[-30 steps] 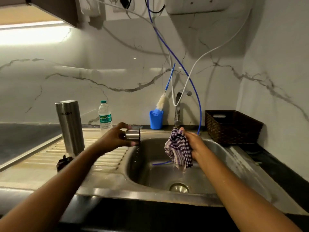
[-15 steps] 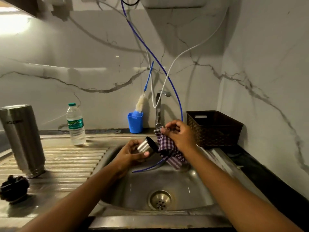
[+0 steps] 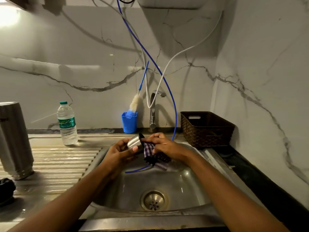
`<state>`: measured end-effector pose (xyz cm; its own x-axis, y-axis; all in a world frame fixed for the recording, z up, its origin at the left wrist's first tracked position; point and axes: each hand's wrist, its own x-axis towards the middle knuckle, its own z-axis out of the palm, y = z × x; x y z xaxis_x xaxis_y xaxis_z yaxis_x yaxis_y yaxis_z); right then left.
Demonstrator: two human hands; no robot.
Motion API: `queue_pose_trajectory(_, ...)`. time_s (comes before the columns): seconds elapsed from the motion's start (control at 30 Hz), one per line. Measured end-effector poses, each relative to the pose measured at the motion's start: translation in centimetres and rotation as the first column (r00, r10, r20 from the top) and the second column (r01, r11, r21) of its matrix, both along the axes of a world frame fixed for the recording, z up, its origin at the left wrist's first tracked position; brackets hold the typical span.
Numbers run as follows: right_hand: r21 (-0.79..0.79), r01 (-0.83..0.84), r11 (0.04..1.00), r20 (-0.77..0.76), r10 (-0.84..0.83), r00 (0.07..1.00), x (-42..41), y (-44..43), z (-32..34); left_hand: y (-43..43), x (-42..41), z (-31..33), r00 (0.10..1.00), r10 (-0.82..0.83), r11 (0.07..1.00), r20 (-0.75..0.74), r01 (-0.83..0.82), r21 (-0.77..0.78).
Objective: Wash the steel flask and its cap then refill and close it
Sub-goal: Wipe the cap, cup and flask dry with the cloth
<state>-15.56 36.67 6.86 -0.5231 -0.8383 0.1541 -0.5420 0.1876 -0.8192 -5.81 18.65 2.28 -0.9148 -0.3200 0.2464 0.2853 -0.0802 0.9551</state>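
Our left hand (image 3: pixel 120 153) curls round the steel cap (image 3: pixel 134 142), tilted with its dark mouth toward the right. Our right hand (image 3: pixel 164 145) pinches a checked cloth (image 3: pixel 148 150) against that mouth, and the rest of the cloth hangs below. Both are held over the back of the sink basin (image 3: pixel 130 181), near its rear rim, with the tap (image 3: pixel 153 111) just behind. Beneath the hands the basin lies open down to the drain (image 3: pixel 153 200). A blue tube (image 3: pixel 173 106) drops past the right hand, and its end curves under the cloth. A brown woven basket (image 3: pixel 207 129) stands just beside the basin's right rim. On the ribbed draining board (image 3: pixel 55 161) to the left the steel flask (image 3: pixel 14 139) stands upright at the far edge, well apart from the cap. A water bottle (image 3: pixel 67 124) stands at the back. A blue cup (image 3: pixel 129 122) holds a bottle brush (image 3: pixel 134 102) against the veined marble wall (image 3: pixel 83 47).
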Motion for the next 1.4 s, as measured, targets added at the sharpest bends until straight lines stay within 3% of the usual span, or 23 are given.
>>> queue_pose_trajectory(0.07, 0.013, -0.049, 0.999, -0.065, 0.049, 0.997, -0.2, 0.8, -0.1, -0.2, 0.2, 0.3, 1.000, -0.017, 1.000, -0.003, 0.017, 0.001)
queue_pose_trajectory(0.2, -0.125, 0.122, 0.985, -0.037, -0.128, 0.991, 0.1, 1.7, 0.5, -0.5, 0.4, 0.7, 0.999, -0.034, 0.994, 0.015, 0.035, -0.099)
queue_pose_trajectory(0.27, -0.066, 0.173, 0.983, -0.248, -0.184, 0.951, 0.4, 1.7, 1.0, -0.3, 0.5, 0.7, 0.998, -0.052, 0.977, 0.038, 0.059, -0.206)
queue_pose_trajectory(0.33, -0.097, 0.217, 0.971, -0.485, -0.237, 0.842, 1.1, 1.1, 0.9, 0.2, 0.7, 0.6, 0.998, -0.051, 0.962, 0.042, 0.060, -0.268)
queue_pose_trajectory(0.4, -0.190, 0.219, 0.957, -0.502, -0.286, 0.816, 1.5, 0.2, 0.0, 0.4, 0.8, 0.5, 0.999, -0.020, 0.967, 0.034, 0.028, -0.253)
queue_pose_trajectory(0.47, -0.238, 0.221, 0.946, -0.339, -0.294, 0.894, 1.3, -0.1, -0.4, 0.3, 0.9, 0.4, 0.999, -0.025, 0.982, 0.033, 0.030, -0.188)
queue_pose_trajectory(0.53, -0.243, 0.187, 0.952, 0.018, -0.188, 0.982, 1.0, 0.3, -0.1, 0.2, 0.9, 0.3, 0.998, -0.047, 0.994, 0.033, 0.050, -0.098)
queue_pose_trajectory(0.6, -0.301, 0.098, 0.949, 0.414, 0.038, 0.909, 0.4, 1.0, 0.0, 0.2, 0.7, 0.2, 0.998, -0.050, 0.999, 0.034, 0.051, -0.014)
queue_pose_trajectory(0.67, -0.322, 0.068, 0.944, 0.530, 0.121, 0.839, 0.4, 1.1, -0.3, 0.2, 0.8, 0.4, 0.998, -0.051, 0.998, 0.032, 0.050, 0.028)
queue_pose_trajectory(0.73, -0.229, 0.140, 0.963, 0.395, -0.039, 0.918, 0.8, 0.7, -0.4, 0.1, 0.8, 0.5, 0.999, -0.043, 0.999, 0.024, 0.043, 0.015)
queue_pose_trajectory(0.8, -0.160, 0.196, 0.967, 0.042, -0.192, 0.981, 1.2, 0.4, -0.2, 0.3, 0.9, 0.5, 0.998, -0.046, 0.999, 0.037, 0.046, -0.001)
queue_pose_trajectory(0.83, -0.169, 0.195, 0.966, -0.156, -0.222, 0.963, 1.5, 0.3, -0.1, 0.4, 0.8, 0.5, 0.997, -0.046, 0.999, 0.058, 0.045, 0.011)
queue_pose_trajectory(0.9, -0.240, 0.096, 0.966, -0.505, -0.209, 0.838, 2.2, 0.0, -0.5, 0.6, 0.9, 0.7, 0.986, -0.071, 0.992, 0.148, 0.054, 0.112)
queue_pose_trajectory(0.97, -0.240, -0.019, 0.971, -0.781, -0.182, 0.598, 2.6, -0.3, -1.4, 0.5, 1.2, 1.2, 0.962, -0.124, 0.971, 0.243, 0.067, 0.231)
queue_pose_trajectory(1.03, -0.242, -0.054, 0.969, -0.876, -0.194, 0.442, 2.5, -0.6, -2.5, 0.3, 1.4, 1.5, 0.954, -0.157, 0.969, 0.257, 0.099, 0.225)
queue_pose_trajectory(1.07, -0.290, -0.054, 0.955, -0.837, -0.226, 0.498, 2.6, -0.8, -2.7, 0.2, 1.5, 1.5, 0.961, -0.155, 0.979, 0.230, 0.118, 0.167)
queue_pose_trajectory(1.1, -0.380, -0.008, 0.925, -0.711, -0.287, 0.642, 2.8, -0.9, -2.6, 0.1, 1.3, 1.3, 0.975, -0.136, 0.988, 0.176, 0.121, 0.091)
queue_pose_trajectory(1.17, -0.434, 0.245, 0.867, -0.207, -0.360, 0.910, 3.4, -1.1, -1.9, -0.3, 1.2, 1.1, 0.991, -0.131, 0.989, 0.038, 0.133, -0.057)
queue_pose_trajectory(1.2, -0.383, 0.330, 0.863, 0.109, -0.312, 0.944, 3.4, -1.2, -1.5, -0.3, 1.2, 1.1, 0.990, -0.141, 0.981, -0.003, 0.139, -0.137)
queue_pose_trajectory(1.27, -0.313, 0.395, 0.864, 0.571, -0.162, 0.805, 2.8, -1.1, -1.4, -0.2, 1.3, 0.8, 0.990, -0.138, 0.950, -0.038, 0.122, -0.286)
queue_pose_trajectory(1.33, -0.297, 0.407, 0.864, 0.648, -0.130, 0.750, 2.8, -1.2, -1.3, 0.1, 1.5, 0.7, 0.993, -0.106, 0.937, -0.050, 0.083, -0.339)
queue_pose_trajectory(1.37, -0.310, 0.402, 0.861, 0.539, -0.189, 0.821, 2.9, -1.3, -1.4, 0.0, 1.3, 0.5, 0.994, -0.097, 0.951, -0.044, 0.079, -0.300)
queue_pose_trajectory(1.4, -0.327, 0.387, 0.862, 0.300, -0.294, 0.908, 3.0, -1.3, -1.4, 0.1, 1.2, 0.5, 0.995, -0.095, 0.969, -0.027, 0.087, -0.230)
